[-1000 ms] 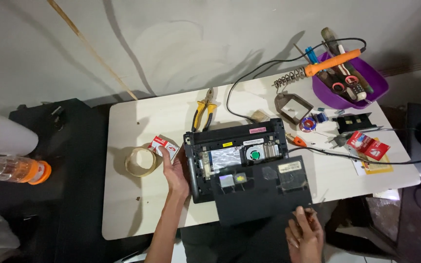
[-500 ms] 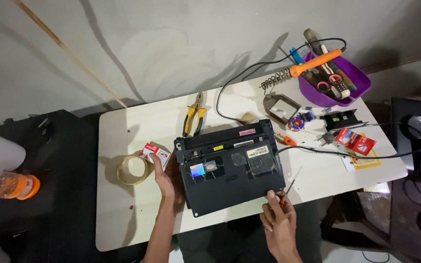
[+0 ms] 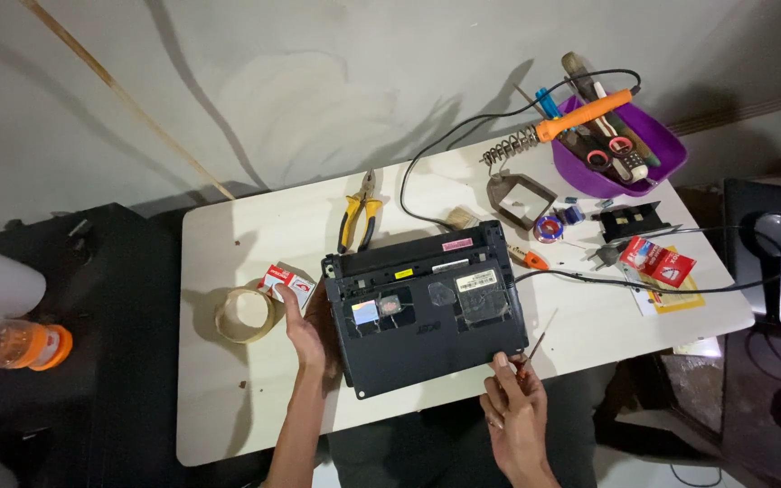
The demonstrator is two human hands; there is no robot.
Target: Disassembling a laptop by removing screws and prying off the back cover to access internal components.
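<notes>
A black laptop (image 3: pixel 427 312) lies bottom side up on the pale table (image 3: pixel 228 398), its base cover on. My left hand (image 3: pixel 305 330) presses flat against the laptop's left edge, fingers apart. At the laptop's near right corner my right hand (image 3: pixel 515 407) grips a thin screwdriver (image 3: pixel 537 342) whose shaft points up and to the right over the table.
Left of my left hand are a small red and white box (image 3: pixel 284 282) and a roll of tape (image 3: pixel 246 314). Yellow pliers (image 3: pixel 359 217) lie behind the laptop. A purple tool bowl (image 3: pixel 621 149), soldering iron (image 3: pixel 580 113) and cables (image 3: pixel 644 285) crowd the right side. A bottle (image 3: pixel 11 343) lies at left.
The laptop's open underside with exposed parts is now covered by the base panel. My right hand rose to the near right corner with the screwdriver. The camera view shifted.
</notes>
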